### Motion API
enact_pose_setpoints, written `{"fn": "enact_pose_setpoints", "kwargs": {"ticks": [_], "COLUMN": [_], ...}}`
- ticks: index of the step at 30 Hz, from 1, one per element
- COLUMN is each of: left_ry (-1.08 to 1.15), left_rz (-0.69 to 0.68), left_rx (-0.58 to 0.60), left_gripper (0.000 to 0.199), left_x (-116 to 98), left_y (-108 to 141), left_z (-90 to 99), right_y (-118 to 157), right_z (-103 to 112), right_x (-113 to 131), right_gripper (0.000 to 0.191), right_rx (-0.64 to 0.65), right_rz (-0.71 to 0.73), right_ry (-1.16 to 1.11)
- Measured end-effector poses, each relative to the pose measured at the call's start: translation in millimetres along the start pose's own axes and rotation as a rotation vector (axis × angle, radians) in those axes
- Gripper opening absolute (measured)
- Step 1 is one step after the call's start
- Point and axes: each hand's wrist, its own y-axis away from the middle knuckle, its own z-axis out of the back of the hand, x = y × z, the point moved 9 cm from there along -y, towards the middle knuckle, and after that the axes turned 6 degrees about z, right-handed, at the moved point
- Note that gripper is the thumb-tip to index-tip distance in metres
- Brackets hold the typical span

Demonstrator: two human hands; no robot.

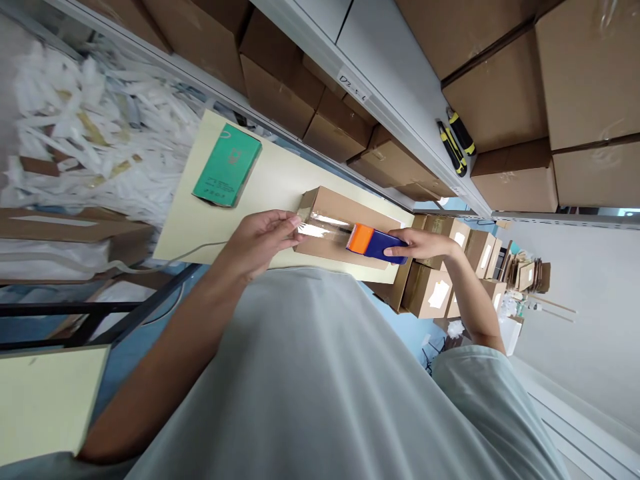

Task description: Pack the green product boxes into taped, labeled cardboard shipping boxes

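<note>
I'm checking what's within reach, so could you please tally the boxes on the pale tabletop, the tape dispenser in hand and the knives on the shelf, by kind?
Green box: 1
Brown cardboard box: 1
Tape dispenser: 1
Yellow-and-black knives: 2
Total: 5

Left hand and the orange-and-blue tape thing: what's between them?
In the head view, a strip of shiny clear tape lies over the cardboard box, between the left hand and the tape dispenser.

A pale yellow rectangular tabletop (283, 173) crosses mid-frame — on it, a flat green box (227, 167) left of centre, a long brown cardboard carton (347, 205) at centre.
</note>
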Motion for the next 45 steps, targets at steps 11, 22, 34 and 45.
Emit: {"fn": "enact_pose_setpoints", "kwargs": {"ticks": [11,22,34,45], "left_ry": [0.061,0.147,-0.187,-0.819], "left_rz": [0.012,0.09,-0.117,-0.36], "left_rx": [-0.108,-0.097,-0.318,-0.349], "left_gripper": [0.03,0.017,0.042,0.058], "left_x": [18,45,51,26], "left_y": [-31,-65,-61,-40], "left_z": [11.9,22.6,31.1,-35.7], "right_y": [-27,-41,-46,-46], "right_z": [-3,-4,0,0], "right_x": [-19,-18,-21,-21], "right_gripper": [0.065,0.073,0.07,0.06], "right_rx": [0.04,0.048,0.042,-0.024], "right_rz": [-0.034,-0.05,0.026,-0.013], "right_ry": [-0.011,0.03,0.051,0.119]}}
